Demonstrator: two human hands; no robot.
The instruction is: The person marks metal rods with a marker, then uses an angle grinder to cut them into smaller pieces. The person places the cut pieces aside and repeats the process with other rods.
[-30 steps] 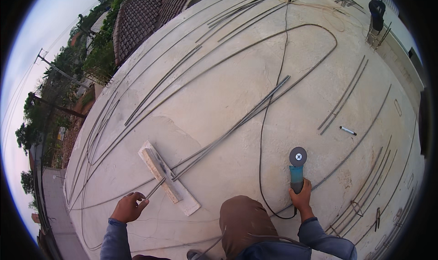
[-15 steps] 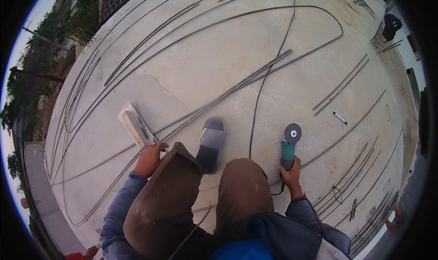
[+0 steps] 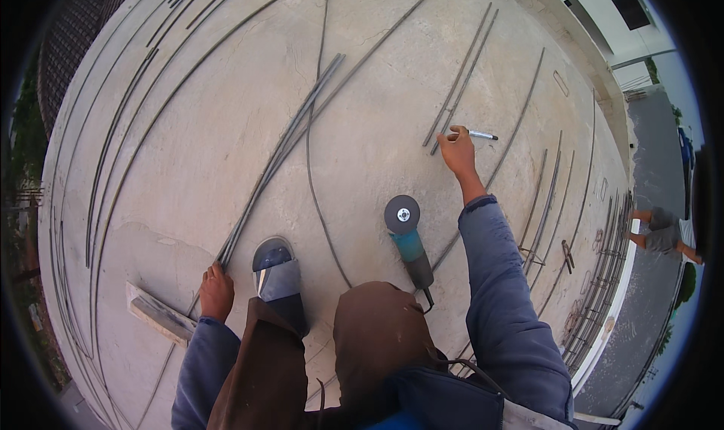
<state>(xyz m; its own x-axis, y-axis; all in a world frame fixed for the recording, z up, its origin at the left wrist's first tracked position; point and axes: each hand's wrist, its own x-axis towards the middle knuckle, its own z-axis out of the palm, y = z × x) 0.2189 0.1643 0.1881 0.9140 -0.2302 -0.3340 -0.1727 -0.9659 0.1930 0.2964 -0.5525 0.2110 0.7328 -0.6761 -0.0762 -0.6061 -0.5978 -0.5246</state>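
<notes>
My left hand (image 3: 216, 294) is closed on long steel bars (image 3: 256, 192) at the lower left, beside a pale board (image 3: 154, 313) lying on the concrete. My right hand (image 3: 458, 155) reaches forward, fingers pinching one end of a black-and-white marker (image 3: 483, 134) beside two short bars (image 3: 452, 98). The teal angle grinder (image 3: 413, 257) with a dark disc lies on the concrete between my hands, its cord trailing down. My sandalled foot (image 3: 277, 275) stands just right of my left hand.
The concrete slab (image 3: 211, 143) holds long looped bars at left, a dark cable across the middle and several bars and bundled rebar (image 3: 599, 279) at right. Its edge runs along the right, where another person's legs (image 3: 652, 230) show. A tiled roof (image 3: 75, 30) borders the upper left.
My right hand has let go of the grinder and moved forward onto the marker. My left foot stepped forward beside my left hand. The view has turned rightward, bringing another person into sight.
</notes>
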